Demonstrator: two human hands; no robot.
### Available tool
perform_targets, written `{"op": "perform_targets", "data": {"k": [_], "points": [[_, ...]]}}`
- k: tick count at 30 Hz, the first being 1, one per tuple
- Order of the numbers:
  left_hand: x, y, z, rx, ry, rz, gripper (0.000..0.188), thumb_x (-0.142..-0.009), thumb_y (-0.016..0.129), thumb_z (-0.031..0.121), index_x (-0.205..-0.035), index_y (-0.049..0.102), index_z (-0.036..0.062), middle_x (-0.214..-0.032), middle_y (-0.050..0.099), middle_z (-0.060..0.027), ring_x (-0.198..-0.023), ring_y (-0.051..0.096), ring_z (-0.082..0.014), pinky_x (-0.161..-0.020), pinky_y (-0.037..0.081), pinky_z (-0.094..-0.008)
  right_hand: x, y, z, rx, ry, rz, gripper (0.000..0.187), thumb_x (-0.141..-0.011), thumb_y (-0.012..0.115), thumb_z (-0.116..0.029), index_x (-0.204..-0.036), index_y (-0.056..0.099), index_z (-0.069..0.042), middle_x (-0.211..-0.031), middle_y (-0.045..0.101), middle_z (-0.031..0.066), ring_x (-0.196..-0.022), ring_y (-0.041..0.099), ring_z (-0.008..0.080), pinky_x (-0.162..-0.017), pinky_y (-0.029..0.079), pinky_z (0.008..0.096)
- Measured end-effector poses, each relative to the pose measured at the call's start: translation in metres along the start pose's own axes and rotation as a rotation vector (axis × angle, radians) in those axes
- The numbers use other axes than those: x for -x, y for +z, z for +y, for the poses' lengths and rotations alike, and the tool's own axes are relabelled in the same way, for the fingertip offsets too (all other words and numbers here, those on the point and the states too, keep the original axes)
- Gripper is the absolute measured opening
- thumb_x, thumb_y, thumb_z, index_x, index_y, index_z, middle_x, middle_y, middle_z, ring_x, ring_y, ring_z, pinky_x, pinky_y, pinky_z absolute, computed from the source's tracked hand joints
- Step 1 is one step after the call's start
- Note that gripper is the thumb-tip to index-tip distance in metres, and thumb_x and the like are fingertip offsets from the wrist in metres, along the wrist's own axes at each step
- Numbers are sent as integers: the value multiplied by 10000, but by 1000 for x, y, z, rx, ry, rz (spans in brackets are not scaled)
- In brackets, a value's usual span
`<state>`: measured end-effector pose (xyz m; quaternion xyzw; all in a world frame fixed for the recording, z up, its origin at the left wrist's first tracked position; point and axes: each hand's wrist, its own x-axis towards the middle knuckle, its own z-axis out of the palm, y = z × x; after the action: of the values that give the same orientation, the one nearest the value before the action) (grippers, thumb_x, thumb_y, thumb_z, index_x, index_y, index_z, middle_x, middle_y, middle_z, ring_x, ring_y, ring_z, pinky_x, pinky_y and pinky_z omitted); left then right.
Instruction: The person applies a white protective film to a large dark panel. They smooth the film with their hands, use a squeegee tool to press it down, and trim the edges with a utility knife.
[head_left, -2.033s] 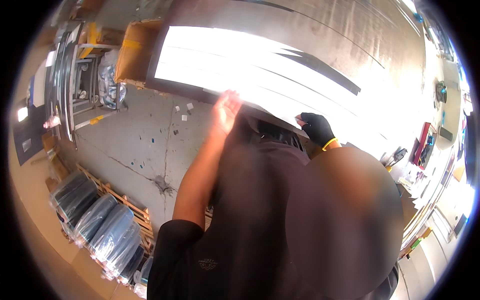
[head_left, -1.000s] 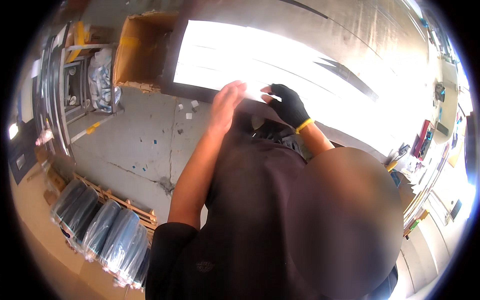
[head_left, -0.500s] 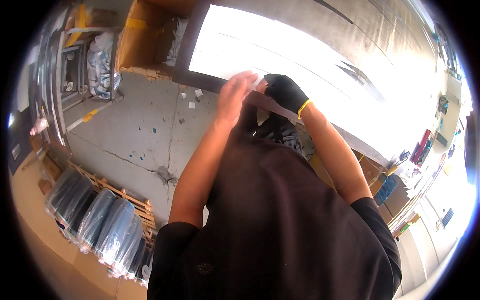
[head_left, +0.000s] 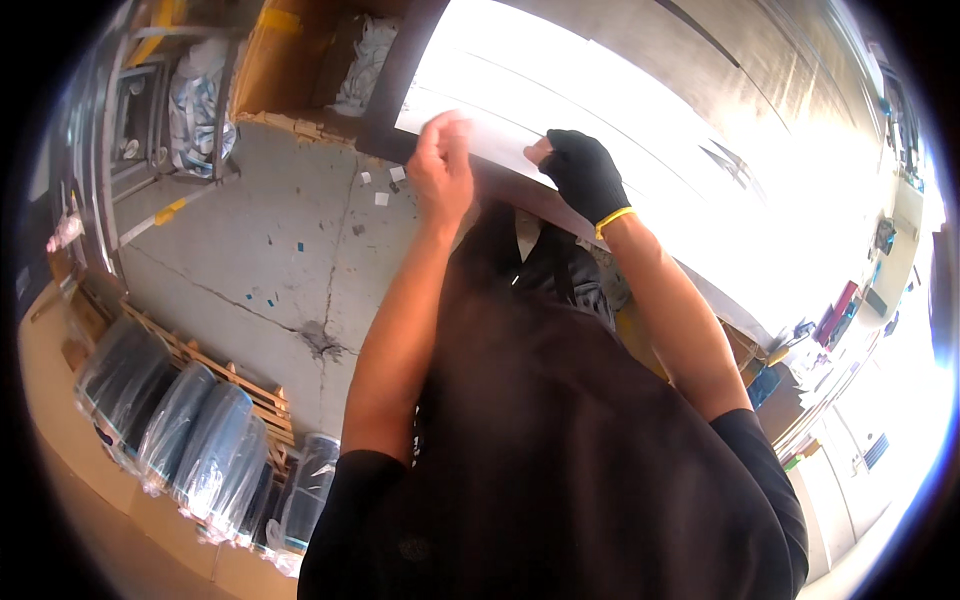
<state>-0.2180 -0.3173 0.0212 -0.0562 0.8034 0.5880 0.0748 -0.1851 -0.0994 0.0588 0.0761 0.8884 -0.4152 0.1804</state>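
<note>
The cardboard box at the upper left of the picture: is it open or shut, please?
Open: the view looks into the cardboard box, and crumpled pale material shows inside it.

Two hands, one black glove, one yellow cuff, three small white scraps, perhaps six plastic-wrapped bundles.

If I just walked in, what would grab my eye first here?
Probably the glaring white surface across the top. Near its edge, a bare left hand and a right hand in a black, yellow-cuffed glove. Then, at lower left, the shiny plastic-wrapped bundles beside wooden slats.
</note>
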Motion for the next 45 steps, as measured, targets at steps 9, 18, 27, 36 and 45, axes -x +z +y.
{"op": "perform_targets", "data": {"k": [9,18,27,36,45], "points": [[-40,-13,-53,-534,524,327,201,-1006,714,77,-1204,681,63,-1101,727,-91,-1047,665,-316,-914,551,-438,-61,41,-29,203,-195,147,321,-990,715,-383,-965,792,-73,-967,762,203,-955,715,422,-843,554,474],[-42,-4,-59,-576,531,362,284,-939,728,32,-1213,658,58,-1102,703,-97,-1038,651,-347,-913,538,-470,-91,60,-46,318,64,113,296,-932,681,-440,-1022,864,-225,-1057,816,99,-1012,767,328,-870,572,459],[-45,-4,-62,-560,602,416,309,-920,727,23,-1217,643,32,-1092,706,-112,-999,663,-360,-892,534,-482,-97,60,-52,326,106,91,284,-923,700,-452,-982,874,-234,-1030,823,93,-998,771,325,-858,576,450],[-43,-3,-59,-585,550,415,318,-924,730,59,-1229,642,34,-1104,706,-116,-1035,663,-364,-919,532,-491,-98,60,-51,343,98,94,285,-927,709,-453,-973,873,-224,-1010,821,95,-981,775,332,-848,582,451],[-42,-3,-60,-583,522,410,335,-927,729,73,-1250,647,39,-1126,700,-118,-1069,657,-370,-941,529,-495,-102,60,-51,338,141,53,325,-938,701,-484,-957,867,-205,-995,819,107,-992,772,341,-859,579,459]]}}
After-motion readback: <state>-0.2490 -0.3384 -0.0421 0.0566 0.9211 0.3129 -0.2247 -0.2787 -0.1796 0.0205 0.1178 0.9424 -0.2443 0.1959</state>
